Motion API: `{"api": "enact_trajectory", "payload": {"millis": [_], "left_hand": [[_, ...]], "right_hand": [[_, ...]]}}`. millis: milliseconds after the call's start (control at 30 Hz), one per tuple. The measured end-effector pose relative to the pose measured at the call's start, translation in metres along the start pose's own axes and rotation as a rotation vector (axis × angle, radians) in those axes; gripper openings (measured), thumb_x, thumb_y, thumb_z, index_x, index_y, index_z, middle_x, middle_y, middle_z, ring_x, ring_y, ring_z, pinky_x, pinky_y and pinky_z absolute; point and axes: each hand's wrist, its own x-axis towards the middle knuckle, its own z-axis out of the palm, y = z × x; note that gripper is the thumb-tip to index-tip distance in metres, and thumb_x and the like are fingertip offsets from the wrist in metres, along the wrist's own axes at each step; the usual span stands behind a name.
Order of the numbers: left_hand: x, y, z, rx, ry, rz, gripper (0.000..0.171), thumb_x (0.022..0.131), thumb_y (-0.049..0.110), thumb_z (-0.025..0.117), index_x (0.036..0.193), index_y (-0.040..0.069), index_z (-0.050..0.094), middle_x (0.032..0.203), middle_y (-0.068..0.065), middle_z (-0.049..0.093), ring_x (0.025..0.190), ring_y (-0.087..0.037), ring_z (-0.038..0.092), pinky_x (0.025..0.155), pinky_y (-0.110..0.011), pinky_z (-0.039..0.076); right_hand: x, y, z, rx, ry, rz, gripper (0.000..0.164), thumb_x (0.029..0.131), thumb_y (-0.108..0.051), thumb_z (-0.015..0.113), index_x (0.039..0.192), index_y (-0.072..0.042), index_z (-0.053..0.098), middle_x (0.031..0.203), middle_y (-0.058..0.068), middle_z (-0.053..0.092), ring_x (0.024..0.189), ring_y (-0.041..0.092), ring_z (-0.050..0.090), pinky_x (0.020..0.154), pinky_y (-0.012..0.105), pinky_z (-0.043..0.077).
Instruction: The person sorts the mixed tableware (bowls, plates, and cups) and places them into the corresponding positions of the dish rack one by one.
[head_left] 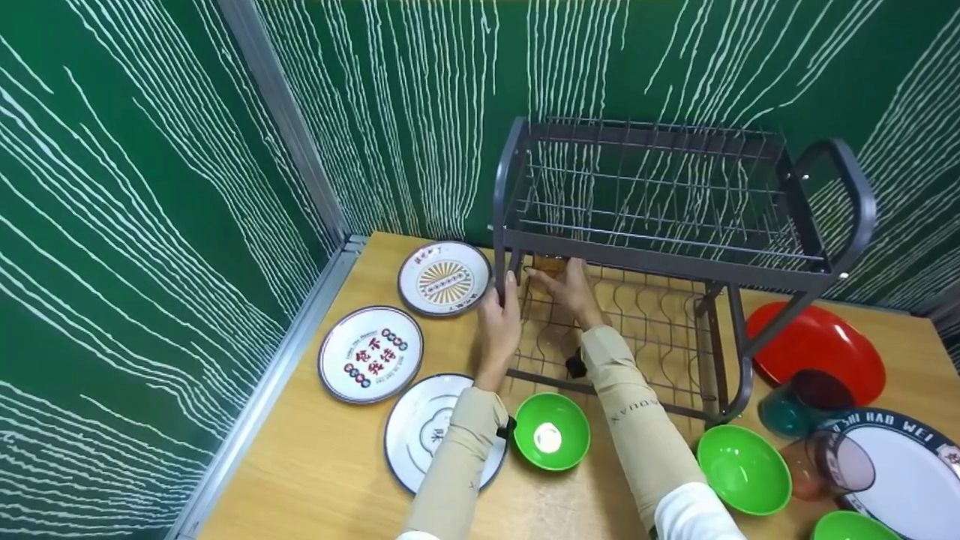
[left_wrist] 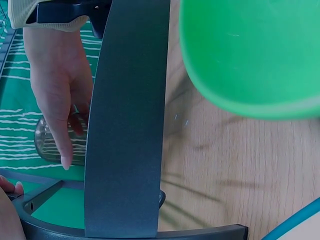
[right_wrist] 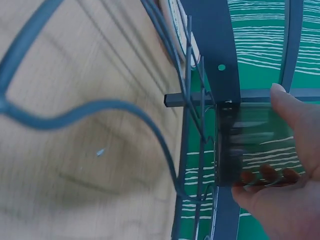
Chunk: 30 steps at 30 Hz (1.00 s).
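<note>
A two-tier dark metal dish rack stands on the wooden table. My right hand reaches under its upper tier and holds a clear amber-tinted glass at the back left of the lower tier. In the right wrist view, thumb and fingers lie on opposite sides of the glass, its dark end against the lower wire rack. My left hand grips the rack's left upright, the thumb along it; fingertips show at the frame in the left wrist view.
Left of the rack lie three patterned plates. A green bowl sits between my forearms. On the right are a red plate, a teal glass, a pinkish glass, a white oval plate and more green bowls.
</note>
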Motion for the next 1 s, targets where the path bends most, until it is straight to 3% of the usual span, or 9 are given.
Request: {"api": "enact_trajectory", "payload": {"millis": [233,467,600,700,867,1000], "left_hand": [[-0.001,-0.001,0.0,-0.015,0.013,0.017,0.038,0.099,0.035,0.049,0.083,0.001,0.058,0.059,0.003,0.042,0.051,-0.013,0.041,0.047,-0.028,0.035],[-0.003,-0.003,0.004,-0.012,-0.005,0.011,0.04,0.099,0.036,0.047,0.086,0.0,0.058,0.06,0.004,0.042,0.052,-0.011,0.04,0.048,-0.026,0.035],[-0.003,-0.002,0.004,0.013,0.006,0.046,0.036,0.1,0.034,0.047,0.084,0.004,0.057,0.061,0.003,0.041,0.053,-0.011,0.04,0.05,-0.027,0.034],[-0.004,-0.002,0.003,0.023,0.007,0.056,0.033,0.1,0.035,0.046,0.085,0.007,0.057,0.062,0.003,0.042,0.055,-0.012,0.041,0.051,-0.027,0.034],[-0.004,-0.005,0.002,0.01,0.003,0.038,0.032,0.1,0.037,0.046,0.083,0.011,0.055,0.063,0.003,0.043,0.055,-0.012,0.041,0.051,-0.026,0.035],[-0.002,-0.005,0.001,0.003,0.006,0.03,0.033,0.099,0.039,0.046,0.082,0.013,0.055,0.063,0.002,0.042,0.055,-0.013,0.041,0.051,-0.027,0.035]], "right_hand": [[-0.003,0.006,0.0,0.035,0.013,0.042,0.096,0.08,-0.022,0.077,0.151,-0.015,0.013,0.15,0.003,0.028,0.138,0.018,0.027,0.114,0.041,0.021],[-0.007,0.007,-0.006,0.037,0.011,-0.002,0.096,0.078,-0.022,0.079,0.149,-0.024,0.014,0.148,0.005,0.029,0.137,0.016,0.028,0.113,0.043,0.022],[-0.007,0.003,-0.012,-0.014,0.017,-0.014,0.1,0.077,-0.03,0.079,0.149,-0.032,0.009,0.153,0.0,0.019,0.14,0.013,0.018,0.115,0.042,0.017],[-0.008,-0.001,-0.016,-0.054,0.012,-0.008,0.1,0.078,-0.035,0.078,0.15,-0.031,0.009,0.155,-0.004,0.014,0.142,0.013,0.013,0.115,0.042,0.015],[-0.01,-0.008,-0.021,-0.103,0.016,0.015,0.098,0.078,-0.041,0.076,0.151,-0.03,0.011,0.156,-0.001,0.014,0.143,0.017,0.014,0.114,0.045,0.017],[-0.011,-0.014,-0.023,-0.107,0.023,0.014,0.098,0.078,-0.045,0.074,0.151,-0.035,0.01,0.156,-0.006,0.012,0.142,0.012,0.013,0.114,0.042,0.017]]}}
